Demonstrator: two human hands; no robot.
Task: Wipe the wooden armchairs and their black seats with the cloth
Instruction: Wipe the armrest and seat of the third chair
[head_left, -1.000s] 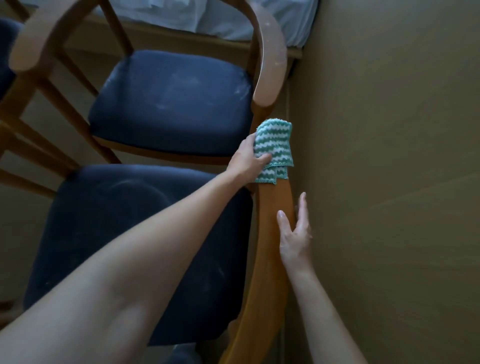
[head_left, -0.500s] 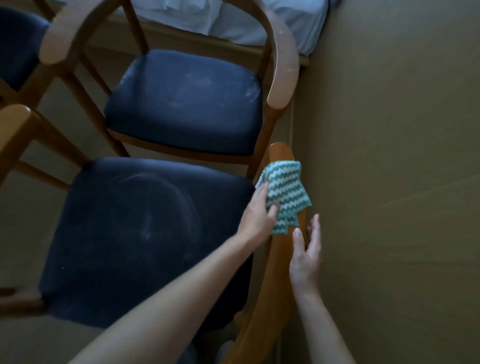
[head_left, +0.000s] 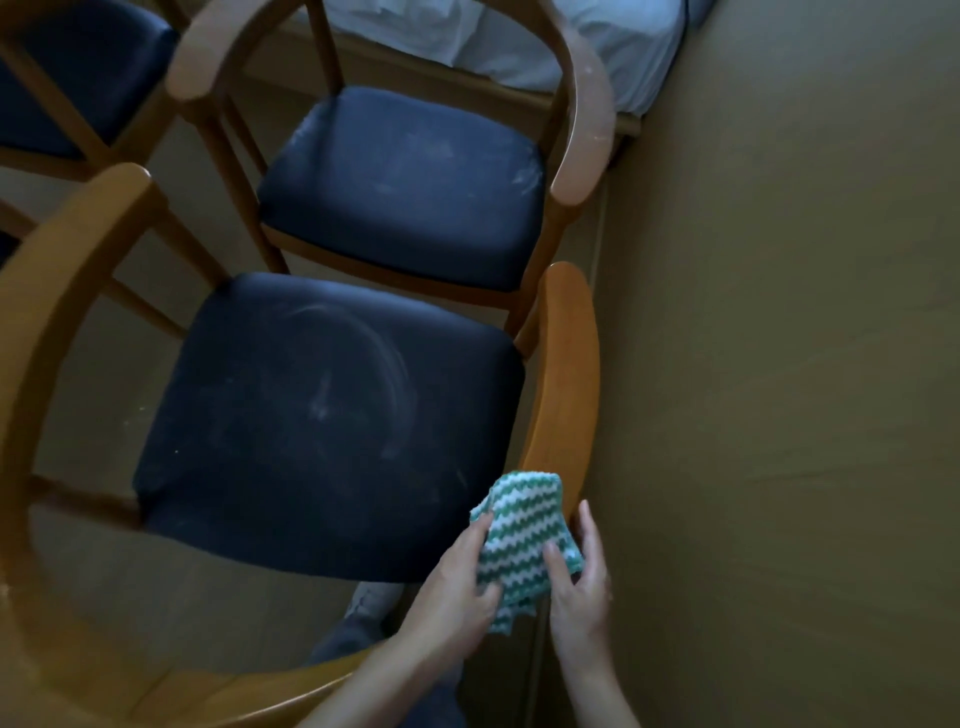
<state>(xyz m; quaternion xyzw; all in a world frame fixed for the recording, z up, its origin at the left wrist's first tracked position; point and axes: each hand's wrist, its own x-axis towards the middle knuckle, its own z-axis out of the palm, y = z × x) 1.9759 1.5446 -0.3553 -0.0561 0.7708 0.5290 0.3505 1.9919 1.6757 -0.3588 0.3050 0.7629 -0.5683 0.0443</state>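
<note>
The near wooden armchair has a dusty black seat (head_left: 322, 415) and a curved right armrest (head_left: 563, 374). A green-and-white zigzag cloth (head_left: 519, 535) is draped over the near end of that armrest. My left hand (head_left: 457, 587) grips the cloth from the seat side, fingers curled into it. On the wall side, my right hand (head_left: 582, 577) has its thumb on the cloth and its fingers lying fairly straight along the armrest's outer edge. Beyond stands a second armchair with a dusty black seat (head_left: 400, 182) and a pale armrest (head_left: 584, 119).
A tan wall (head_left: 779, 364) runs close along the right of both chairs. A third chair's dark seat (head_left: 67, 78) shows at the top left. White bedding (head_left: 519, 36) lies behind the far chair. My trouser leg (head_left: 363, 623) shows below the near seat.
My left hand has drawn the cloth back along the armrest from its far tip toward me. My right hand now touches the cloth with its thumb.
</note>
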